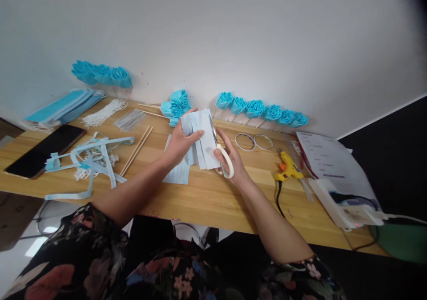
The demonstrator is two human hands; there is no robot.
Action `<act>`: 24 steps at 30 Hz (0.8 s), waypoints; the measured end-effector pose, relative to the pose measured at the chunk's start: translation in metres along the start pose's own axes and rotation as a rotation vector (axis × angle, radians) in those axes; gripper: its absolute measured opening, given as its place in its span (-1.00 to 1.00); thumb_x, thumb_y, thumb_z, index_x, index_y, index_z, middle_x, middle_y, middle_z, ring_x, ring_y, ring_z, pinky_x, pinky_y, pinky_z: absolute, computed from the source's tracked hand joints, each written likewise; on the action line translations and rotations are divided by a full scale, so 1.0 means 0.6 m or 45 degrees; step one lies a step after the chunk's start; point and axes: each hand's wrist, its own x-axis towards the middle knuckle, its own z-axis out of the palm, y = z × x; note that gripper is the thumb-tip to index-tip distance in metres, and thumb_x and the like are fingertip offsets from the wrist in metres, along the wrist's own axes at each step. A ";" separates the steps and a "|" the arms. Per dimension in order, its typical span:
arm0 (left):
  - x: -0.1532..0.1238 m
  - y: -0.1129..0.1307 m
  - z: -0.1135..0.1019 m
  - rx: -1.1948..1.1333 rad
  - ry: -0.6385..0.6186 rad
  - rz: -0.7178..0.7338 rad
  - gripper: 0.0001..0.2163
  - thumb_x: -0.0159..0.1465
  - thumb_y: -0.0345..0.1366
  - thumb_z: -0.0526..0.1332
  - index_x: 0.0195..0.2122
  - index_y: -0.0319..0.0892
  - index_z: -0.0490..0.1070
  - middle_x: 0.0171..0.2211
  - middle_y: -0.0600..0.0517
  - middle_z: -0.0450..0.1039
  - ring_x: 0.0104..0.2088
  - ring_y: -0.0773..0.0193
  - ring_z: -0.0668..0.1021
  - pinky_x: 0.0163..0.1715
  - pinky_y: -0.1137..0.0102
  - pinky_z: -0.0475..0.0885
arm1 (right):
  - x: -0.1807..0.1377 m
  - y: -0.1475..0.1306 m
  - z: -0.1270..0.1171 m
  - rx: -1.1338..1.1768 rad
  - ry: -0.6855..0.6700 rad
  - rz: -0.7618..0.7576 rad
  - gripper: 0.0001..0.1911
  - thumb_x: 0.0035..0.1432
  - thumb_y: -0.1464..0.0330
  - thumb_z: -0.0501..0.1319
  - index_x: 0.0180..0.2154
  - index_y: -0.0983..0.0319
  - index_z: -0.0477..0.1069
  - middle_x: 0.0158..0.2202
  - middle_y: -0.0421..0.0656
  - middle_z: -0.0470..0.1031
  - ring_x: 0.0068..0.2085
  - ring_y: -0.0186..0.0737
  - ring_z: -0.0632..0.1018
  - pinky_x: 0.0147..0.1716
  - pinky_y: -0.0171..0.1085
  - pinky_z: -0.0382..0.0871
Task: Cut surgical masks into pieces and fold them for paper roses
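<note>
My left hand (pixel 180 143) grips a light blue sheet of mask fabric (pixel 203 139), slit into strips, and holds it upright above the wooden table (pixel 207 197). My right hand (pixel 233 160) is closed through the white handles of a pair of scissors (pixel 224 157), whose blades run up along the sheet's right edge. Another flat blue piece (pixel 176 173) lies on the table under my left wrist.
Blue fabric roses (pixel 262 109) line the wall, with more (pixel 102 74) at the left and a cluster (pixel 175 105) in the middle. Cut strips (pixel 90 157), wooden sticks (pixel 136 150), a phone (pixel 45 149) and stacked masks (pixel 63 106) lie left. Two rings (pixel 253 141), a yellow glue gun (pixel 287 166), papers (pixel 328 160) and a power strip (pixel 347 206) lie right.
</note>
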 end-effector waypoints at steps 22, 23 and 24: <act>-0.003 0.011 0.000 0.134 -0.023 0.025 -0.34 0.15 -0.24 0.39 0.28 -0.07 0.28 0.20 -0.09 0.41 0.09 0.02 0.52 0.17 0.03 0.43 | -0.002 -0.006 -0.003 -0.184 -0.060 -0.010 0.00 0.16 -0.19 0.20 0.44 0.11 -0.07 -0.37 -0.15 0.51 -0.50 -0.20 0.46 -0.49 -0.15 0.44; -0.003 0.011 0.000 0.144 -0.033 0.041 -0.36 0.16 -0.26 0.38 0.28 -0.07 0.28 0.20 -0.09 0.40 0.10 0.02 0.51 0.18 0.03 0.43 | -0.002 -0.006 -0.003 -0.199 -0.053 -0.023 0.00 0.16 -0.19 0.19 0.44 0.10 -0.06 -0.32 -0.11 0.54 -0.45 -0.16 0.50 -0.45 -0.12 0.47; -0.003 0.010 0.000 0.152 -0.042 0.058 -0.37 0.17 -0.27 0.37 0.27 -0.07 0.28 0.20 -0.09 0.40 0.11 0.01 0.51 0.19 0.02 0.42 | -0.002 -0.007 -0.003 -0.214 -0.049 -0.036 -0.01 0.15 -0.20 0.19 0.44 0.09 -0.04 -0.27 -0.08 0.56 -0.40 -0.12 0.53 -0.41 -0.10 0.49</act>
